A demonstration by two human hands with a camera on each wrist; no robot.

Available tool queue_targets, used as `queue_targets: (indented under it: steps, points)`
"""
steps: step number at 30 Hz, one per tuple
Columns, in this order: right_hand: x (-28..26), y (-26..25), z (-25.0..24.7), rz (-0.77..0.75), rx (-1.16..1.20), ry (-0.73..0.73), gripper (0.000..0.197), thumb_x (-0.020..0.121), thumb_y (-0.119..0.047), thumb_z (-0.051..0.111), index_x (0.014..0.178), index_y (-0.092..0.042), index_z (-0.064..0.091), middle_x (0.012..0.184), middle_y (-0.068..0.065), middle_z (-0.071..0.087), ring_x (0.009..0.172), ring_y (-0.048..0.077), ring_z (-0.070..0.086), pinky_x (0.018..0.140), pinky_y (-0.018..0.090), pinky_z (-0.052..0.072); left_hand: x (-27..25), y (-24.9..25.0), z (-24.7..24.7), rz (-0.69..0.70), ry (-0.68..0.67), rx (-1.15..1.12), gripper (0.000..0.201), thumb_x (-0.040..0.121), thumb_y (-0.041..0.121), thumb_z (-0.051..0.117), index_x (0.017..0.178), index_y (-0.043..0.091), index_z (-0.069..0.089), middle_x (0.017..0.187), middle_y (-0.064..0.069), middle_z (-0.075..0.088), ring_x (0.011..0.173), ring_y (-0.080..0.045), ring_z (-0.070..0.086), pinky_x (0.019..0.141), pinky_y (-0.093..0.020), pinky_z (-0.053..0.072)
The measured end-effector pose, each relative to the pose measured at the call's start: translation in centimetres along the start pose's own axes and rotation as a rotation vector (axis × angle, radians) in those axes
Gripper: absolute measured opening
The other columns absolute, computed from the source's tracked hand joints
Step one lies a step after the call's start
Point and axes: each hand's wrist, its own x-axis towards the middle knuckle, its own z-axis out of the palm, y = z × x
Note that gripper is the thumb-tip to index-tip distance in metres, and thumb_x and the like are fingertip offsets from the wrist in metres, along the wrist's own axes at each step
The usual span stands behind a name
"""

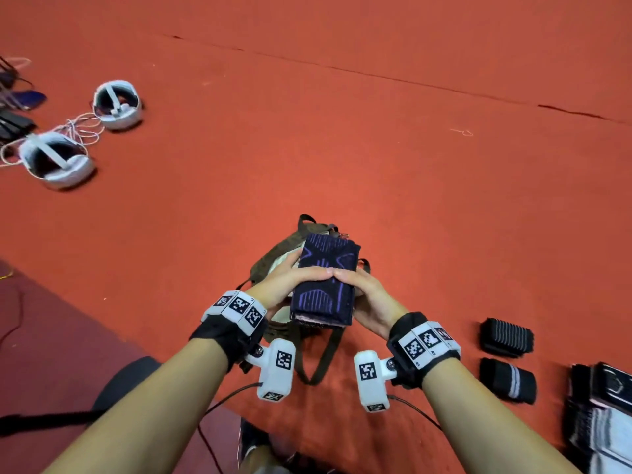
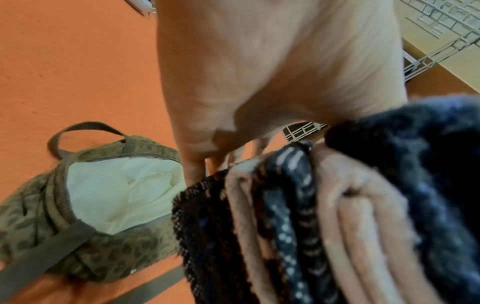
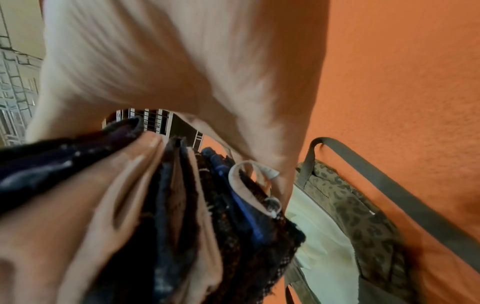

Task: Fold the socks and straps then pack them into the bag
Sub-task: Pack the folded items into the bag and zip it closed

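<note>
1. Hands grip one stack of folded socks (image 1: 323,282) between them: the left hand (image 1: 287,285) wraps its left edge and the right hand (image 1: 367,295) its right edge, fingers curled over the top so the fingertips (image 1: 328,272) meet near the middle.
2. Held off the floor, the stack sits directly above the bag (image 2: 109,207).
3. Its top sock is dark navy with purple line patterns; the wrist views show the edges of several layers beneath, pale pink alternating with dark knit (image 3: 166,216).
4. A small white loop (image 3: 249,185) shows at the stack's edge in the right wrist view, possibly a tag; the blur leaves that unclear.
5. The bag is leopard-print with brown webbing handles (image 2: 85,131), lying on the orange floor (image 1: 410,165) with its mouth open on crumpled white paper (image 2: 122,191).
6. Two rolled black straps (image 1: 506,336) lie on the floor to the person's right, beside a pile of more folded socks (image 1: 602,405).
</note>
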Motion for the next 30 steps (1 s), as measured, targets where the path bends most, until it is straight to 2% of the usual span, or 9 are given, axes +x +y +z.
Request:
queue_targets:
  steps: [5, 7, 9, 10, 13, 15, 17, 23, 30]
  points:
    - [3.8, 0.0, -0.3, -0.002, 0.066, 0.097, 0.091, 0.062, -0.043, 0.091, 0.139, -0.009, 0.057, 0.133, 0.020, 0.065, 0.124, 0.040, 0.061, 0.108, 0.062, 0.044, 3.6, 0.0, -1.5, -0.011, 0.011, 0.038, 0.083, 0.068, 0.052, 0.088, 0.138, 0.027, 0.053, 0.126, -0.008, 0.070, 0.113, -0.028, 0.070, 0.103, -0.053, 0.051]
    - [4.9, 0.7, -0.8, 0.014, 0.119, 0.113, 0.070, 0.075, -0.038, 0.080, 0.136, -0.009, 0.060, 0.133, 0.019, 0.065, 0.122, 0.038, 0.063, 0.108, 0.059, 0.046, 4.9, -0.3, -2.1, -0.051, -0.047, 0.041, 0.075, 0.076, 0.070, 0.072, 0.138, 0.033, 0.054, 0.124, -0.001, 0.072, 0.113, -0.024, 0.069, 0.100, -0.048, 0.054]
    - [6.0, 1.6, -1.6, 0.046, 0.185, 0.121, 0.055, 0.080, -0.034, 0.068, 0.128, -0.009, 0.064, 0.126, 0.018, 0.070, 0.110, 0.034, 0.069, 0.103, 0.056, 0.050, 6.5, -0.2, -3.4, -0.105, -0.047, 0.068, 0.065, 0.084, 0.080, 0.045, 0.132, 0.039, 0.058, 0.112, 0.007, 0.074, 0.108, -0.016, 0.070, 0.090, -0.039, 0.059]
    - [6.6, 2.1, -1.9, 0.047, 0.207, 0.136, 0.052, 0.078, -0.035, 0.066, 0.124, -0.009, 0.065, 0.121, 0.018, 0.071, 0.105, 0.033, 0.071, 0.101, 0.055, 0.052, 7.5, -0.3, -4.2, -0.130, -0.004, 0.097, 0.062, 0.089, 0.077, 0.039, 0.130, 0.035, 0.060, 0.110, 0.006, 0.073, 0.106, -0.014, 0.070, 0.087, -0.038, 0.059]
    - [8.5, 3.6, -2.7, 0.041, 0.215, 0.225, 0.067, 0.067, -0.037, 0.074, 0.126, -0.006, 0.064, 0.122, 0.020, 0.070, 0.104, 0.035, 0.070, 0.100, 0.059, 0.052, 11.9, -2.1, -7.5, -0.104, 0.251, 0.317, 0.030, 0.100, 0.037, 0.059, 0.120, 0.015, 0.066, 0.102, 0.002, 0.070, 0.090, -0.016, 0.063, 0.076, -0.031, 0.054]
    - [10.0, 4.6, -3.2, 0.049, 0.206, 0.267, 0.074, 0.064, -0.037, 0.076, 0.129, -0.006, 0.062, 0.123, 0.020, 0.070, 0.104, 0.034, 0.071, 0.090, 0.052, 0.058, 14.7, -3.6, -9.4, -0.072, 0.365, 0.432, 0.009, 0.098, 0.021, 0.065, 0.105, 0.017, 0.068, 0.089, 0.005, 0.067, 0.089, -0.020, 0.062, 0.071, -0.027, 0.049]
    - [10.9, 5.2, -3.5, 0.054, 0.205, 0.270, 0.069, 0.068, -0.033, 0.074, 0.130, -0.005, 0.061, 0.121, 0.019, 0.071, 0.102, 0.033, 0.072, 0.082, 0.046, 0.060, 16.6, -4.8, -10.4, -0.069, 0.391, 0.539, 0.008, 0.095, 0.019, 0.067, 0.103, 0.020, 0.068, 0.088, 0.007, 0.066, 0.094, -0.020, 0.065, 0.082, -0.028, 0.050]
    - [15.6, 6.9, -4.2, 0.076, 0.197, 0.323, 0.067, 0.067, -0.032, 0.076, 0.128, -0.011, 0.062, 0.125, 0.019, 0.070, 0.111, 0.040, 0.068, 0.096, 0.061, 0.054, 22.6, -7.9, -12.0, -0.059, 0.418, 0.785, 0.017, 0.093, 0.014, 0.066, 0.107, 0.023, 0.067, 0.096, 0.007, 0.067, 0.099, -0.019, 0.066, 0.088, -0.028, 0.051]
    - [18.2, 8.8, -4.7, 0.115, 0.172, 0.359, 0.083, 0.058, -0.037, 0.079, 0.134, -0.009, 0.057, 0.127, 0.020, 0.068, 0.113, 0.040, 0.068, 0.099, 0.063, 0.051, 26.3, -10.0, -12.9, -0.029, 0.398, 1.092, 0.028, 0.087, 0.038, 0.075, 0.105, 0.021, 0.061, 0.099, 0.001, 0.063, 0.091, -0.024, 0.062, 0.073, -0.035, 0.050]
